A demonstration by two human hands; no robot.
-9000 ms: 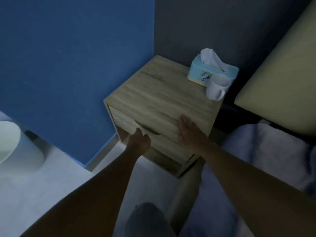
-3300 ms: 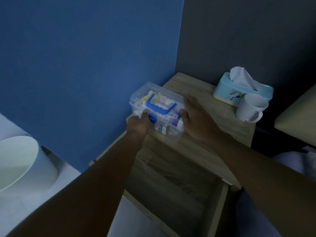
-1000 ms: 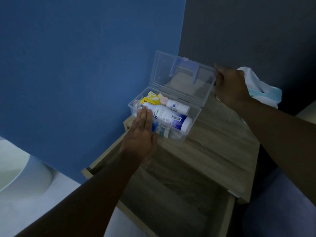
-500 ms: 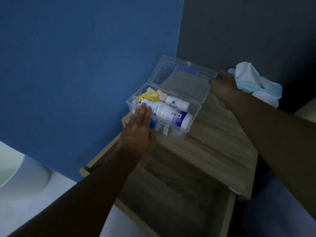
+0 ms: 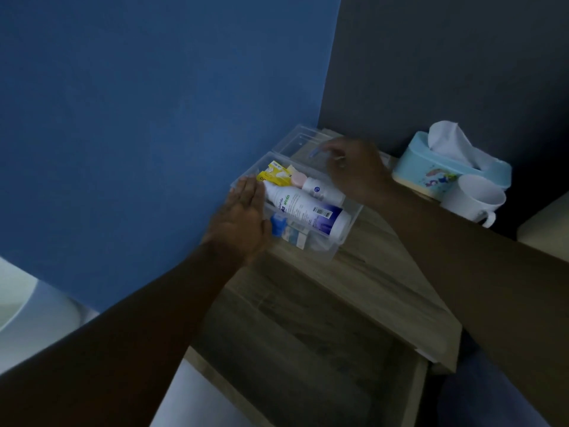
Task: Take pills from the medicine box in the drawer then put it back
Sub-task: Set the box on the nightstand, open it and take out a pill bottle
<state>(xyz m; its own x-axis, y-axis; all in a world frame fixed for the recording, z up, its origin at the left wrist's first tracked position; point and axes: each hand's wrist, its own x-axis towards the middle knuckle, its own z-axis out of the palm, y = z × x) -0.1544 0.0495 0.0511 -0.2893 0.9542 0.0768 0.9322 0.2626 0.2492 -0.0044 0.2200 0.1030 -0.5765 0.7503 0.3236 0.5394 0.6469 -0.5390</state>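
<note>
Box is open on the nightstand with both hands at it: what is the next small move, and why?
Probably the right hand dips into the medicine box for a pill container. The lid lies folded back, the left hand braces the box's near end, and neither hand holds anything yet.

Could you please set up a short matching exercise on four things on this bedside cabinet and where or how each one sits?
Things:
1. large white bottle
2. clear lid
3. white mug
4. drawer

States:
A. pulled out, nothing visible inside
B. lying on its side in the medicine box
C. folded back, open
D. standing in front of the tissue box

Pairs: 1-B, 2-C, 3-D, 4-A
</note>
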